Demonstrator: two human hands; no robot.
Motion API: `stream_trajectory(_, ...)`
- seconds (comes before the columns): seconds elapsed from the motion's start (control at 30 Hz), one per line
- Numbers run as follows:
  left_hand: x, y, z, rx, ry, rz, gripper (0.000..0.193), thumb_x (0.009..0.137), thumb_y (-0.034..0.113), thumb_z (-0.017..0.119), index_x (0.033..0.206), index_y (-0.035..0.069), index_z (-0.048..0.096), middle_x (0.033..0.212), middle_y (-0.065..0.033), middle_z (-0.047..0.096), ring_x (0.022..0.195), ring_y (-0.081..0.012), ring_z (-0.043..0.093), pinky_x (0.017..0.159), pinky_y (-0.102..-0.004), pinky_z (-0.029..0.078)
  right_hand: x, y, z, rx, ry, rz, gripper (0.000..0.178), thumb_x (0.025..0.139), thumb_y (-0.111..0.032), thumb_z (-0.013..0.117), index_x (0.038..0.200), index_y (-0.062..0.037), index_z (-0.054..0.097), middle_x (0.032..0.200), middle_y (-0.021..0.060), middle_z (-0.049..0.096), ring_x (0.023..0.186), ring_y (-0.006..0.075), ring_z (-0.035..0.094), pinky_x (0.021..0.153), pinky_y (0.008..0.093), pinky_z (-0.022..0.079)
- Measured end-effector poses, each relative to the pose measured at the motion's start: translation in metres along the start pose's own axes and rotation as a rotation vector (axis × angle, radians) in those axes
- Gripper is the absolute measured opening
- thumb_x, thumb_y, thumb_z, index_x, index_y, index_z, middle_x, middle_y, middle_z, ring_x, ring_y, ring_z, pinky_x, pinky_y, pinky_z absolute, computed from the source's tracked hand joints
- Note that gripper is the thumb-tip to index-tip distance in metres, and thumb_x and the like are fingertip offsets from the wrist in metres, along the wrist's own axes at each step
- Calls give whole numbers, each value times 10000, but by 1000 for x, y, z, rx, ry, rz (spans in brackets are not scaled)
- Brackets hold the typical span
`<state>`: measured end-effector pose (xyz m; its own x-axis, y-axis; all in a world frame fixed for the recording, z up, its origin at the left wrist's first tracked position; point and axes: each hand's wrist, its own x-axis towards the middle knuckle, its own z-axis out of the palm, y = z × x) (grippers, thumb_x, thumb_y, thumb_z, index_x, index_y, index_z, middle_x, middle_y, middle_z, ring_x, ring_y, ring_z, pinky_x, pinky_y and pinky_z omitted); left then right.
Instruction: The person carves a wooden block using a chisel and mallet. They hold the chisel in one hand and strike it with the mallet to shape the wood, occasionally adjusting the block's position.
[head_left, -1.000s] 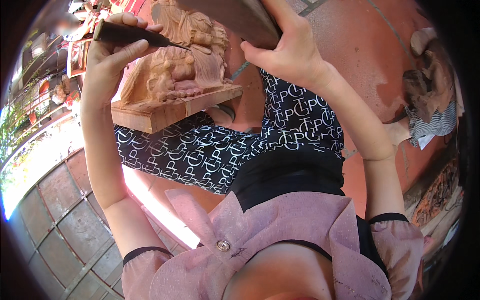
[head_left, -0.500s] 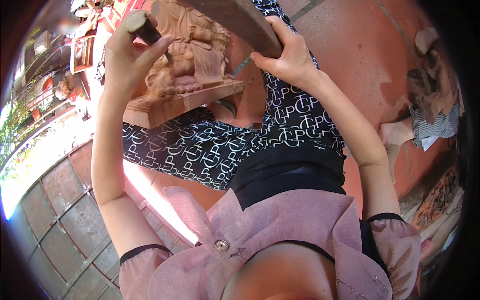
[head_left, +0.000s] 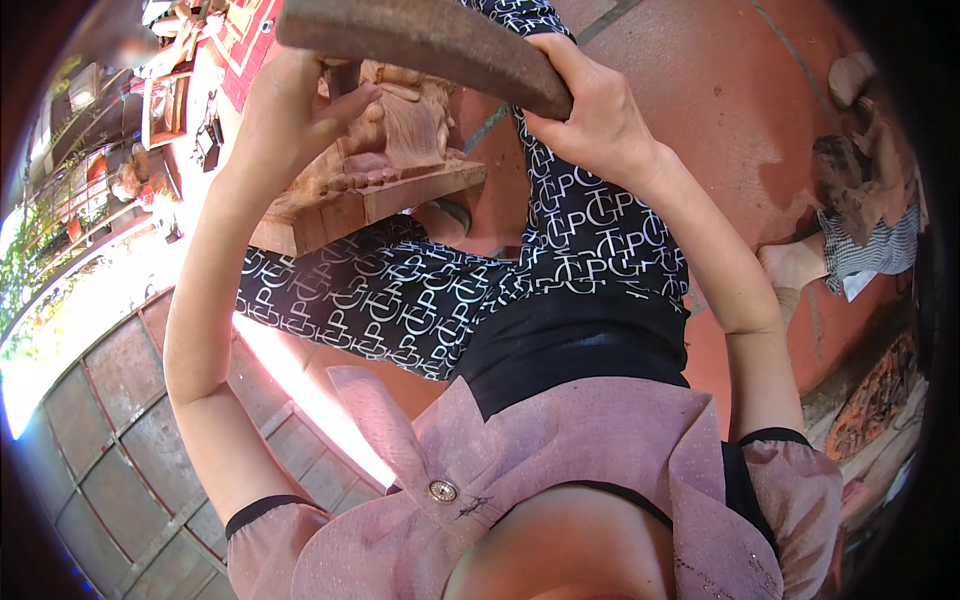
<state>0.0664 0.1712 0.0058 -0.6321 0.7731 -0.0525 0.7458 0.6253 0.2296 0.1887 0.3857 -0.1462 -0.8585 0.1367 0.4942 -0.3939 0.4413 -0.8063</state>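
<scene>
- Our right hand (head_left: 605,125) is closed firmly around the near end of a curved wooden bar (head_left: 430,45), thumb on the underside.
- Our left hand (head_left: 285,115) is half curled beneath the bar's far end, its thumb reaching toward the carving; it appears to pinch a dark tool (head_left: 343,76), of which only a sliver shows. We cannot tell whether bar and tool touch.
- Just beside and beyond that hand we have the pale wooden carving (head_left: 420,120), draped folds facing us, its upper part hidden by the bar.
- Its thick wooden base (head_left: 400,200) sits just beyond our left thigh, overlapping the black-and-white patterned trousers (head_left: 370,300) in view.
- Farther out, we see reddish floor tiles (head_left: 700,120), a red cloth (head_left: 245,50) at upper left and striped cloth (head_left: 870,260) at right.
</scene>
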Motion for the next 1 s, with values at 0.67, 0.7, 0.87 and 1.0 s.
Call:
stream_trajectory(0.67, 11, 7, -1, 57, -70, -8, 335, 802, 161, 745, 1059, 9, 595, 781, -66, 613, 602, -145, 615, 568, -274, 501, -6, -5, -5, -55, -49, 132, 485, 703, -86, 673, 1152, -72, 491, 942, 165, 625, 857, 361, 634, 725, 418, 519)
stream_trajectory(0.7, 11, 11, -2, -29, -78, -80, 349, 798, 168, 749, 1069, 10, 595, 784, -68, 614, 603, -147, 616, 568, -276, 500, -7, -7, -4, -13, -16, 115, 475, 707, -87, 667, 1148, -76, 490, 942, 165, 624, 859, 363, 634, 726, 423, 518)
stream_trajectory(0.87, 13, -4, 1, 11, -107, -6, 352, 806, 143, 736, 1092, 4, 584, 815, -78, 612, 621, -146, 615, 571, -280, 496, -5, -9, -9, -100, -77, 66, 481, 733, -50, 672, 1176, -64, 485, 929, 179, 635, 858, 357, 650, 717, 399, 508)
stream_trajectory(1.0, 9, 3, 0, 101, -83, -41, 304, 816, 127, 724, 1051, -3, 582, 819, -71, 603, 645, -129, 600, 575, -270, 488, -3, -14, -13, -21, -50, 150, 467, 737, -51, 665, 1167, -64, 481, 916, 181, 629, 858, 365, 644, 716, 405, 503)
